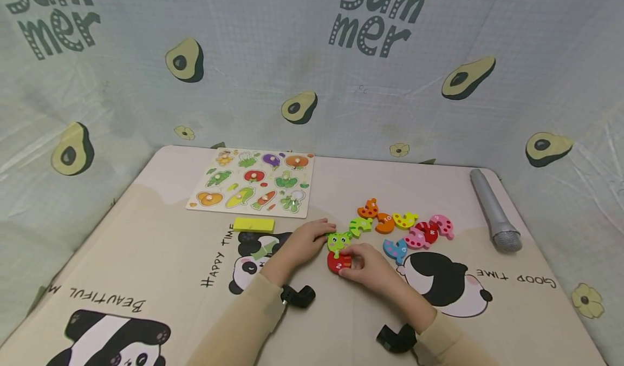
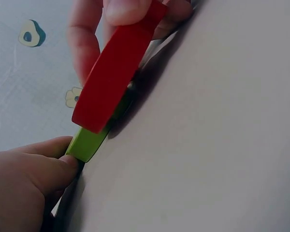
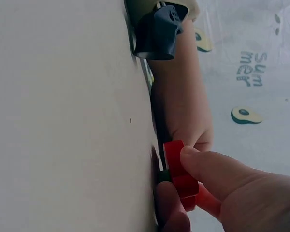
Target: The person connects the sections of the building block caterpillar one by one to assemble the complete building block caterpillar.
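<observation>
My right hand [image 1: 372, 268] pinches a red wooden puzzle piece [image 1: 335, 263] marked with a 2 between thumb and fingers. In the left wrist view that red piece [image 2: 111, 72] is tilted and overlaps a green piece [image 2: 88, 144]. This green piece is an animal-face head [image 1: 338, 240] with eyes and pink cheeks, directly beyond the red one in the head view. My left hand [image 1: 306, 241] holds the green head at its left edge, thumb against its side. Green shows just beside the red piece [image 3: 180, 169] in the right wrist view.
Several coloured pieces, including a light green one [image 1: 361, 226], a blue one [image 1: 395, 250] and a pink one [image 1: 442, 225], lie to the right. A vegetable puzzle board [image 1: 228, 193] and a yellow block [image 1: 253, 225] are at the left, a grey microphone [image 1: 493, 209] far right.
</observation>
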A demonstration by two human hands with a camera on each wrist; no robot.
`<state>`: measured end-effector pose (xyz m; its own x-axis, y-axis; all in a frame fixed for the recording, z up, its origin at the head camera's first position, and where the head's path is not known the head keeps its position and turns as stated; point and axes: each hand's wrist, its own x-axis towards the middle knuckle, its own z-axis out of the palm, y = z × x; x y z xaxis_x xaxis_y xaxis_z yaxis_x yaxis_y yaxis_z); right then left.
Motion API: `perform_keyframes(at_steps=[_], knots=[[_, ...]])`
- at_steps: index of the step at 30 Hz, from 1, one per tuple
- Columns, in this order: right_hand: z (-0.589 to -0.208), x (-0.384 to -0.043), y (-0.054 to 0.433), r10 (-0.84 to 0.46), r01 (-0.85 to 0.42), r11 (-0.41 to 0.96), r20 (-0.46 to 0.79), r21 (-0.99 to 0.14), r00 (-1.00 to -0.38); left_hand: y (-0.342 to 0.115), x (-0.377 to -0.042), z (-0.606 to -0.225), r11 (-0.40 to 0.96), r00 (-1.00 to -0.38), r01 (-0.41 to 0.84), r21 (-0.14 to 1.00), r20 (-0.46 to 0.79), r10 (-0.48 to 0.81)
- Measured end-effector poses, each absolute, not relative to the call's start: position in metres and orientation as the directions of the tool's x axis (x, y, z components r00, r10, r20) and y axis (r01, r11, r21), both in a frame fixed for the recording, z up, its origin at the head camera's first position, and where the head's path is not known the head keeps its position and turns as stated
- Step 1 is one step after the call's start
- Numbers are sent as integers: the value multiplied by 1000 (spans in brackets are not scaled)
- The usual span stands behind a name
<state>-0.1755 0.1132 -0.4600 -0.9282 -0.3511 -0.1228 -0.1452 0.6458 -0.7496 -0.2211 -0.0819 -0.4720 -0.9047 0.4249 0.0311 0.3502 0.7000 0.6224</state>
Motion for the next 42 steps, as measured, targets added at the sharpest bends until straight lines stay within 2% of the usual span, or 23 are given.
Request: perform_keyframes(at_steps=[8, 15, 22, 31, 42], knots=[[-463, -172, 111, -344, -205, 714, -80, -669, -935, -82, -219, -471, 696, -907, 343, 631, 31, 420], [-462, -171, 111, -331, -195, 716, -80, -670, -940, -82, -219, -472, 694, -907, 342, 633, 29, 420], [-460, -171, 111, -358, -258, 736, -37, -626, -933, -83, -219, -471, 703, -907, 343, 623, 26, 419], [-468, -173, 115, -388, -286, 693, -8, -661, -921, -83, -220, -472, 700, -906, 349, 622, 35, 421], [-463, -174, 114, -388, -307, 716, 8, -627, -922, -82, -220, -470, 696, -905, 354, 625, 42, 422]])
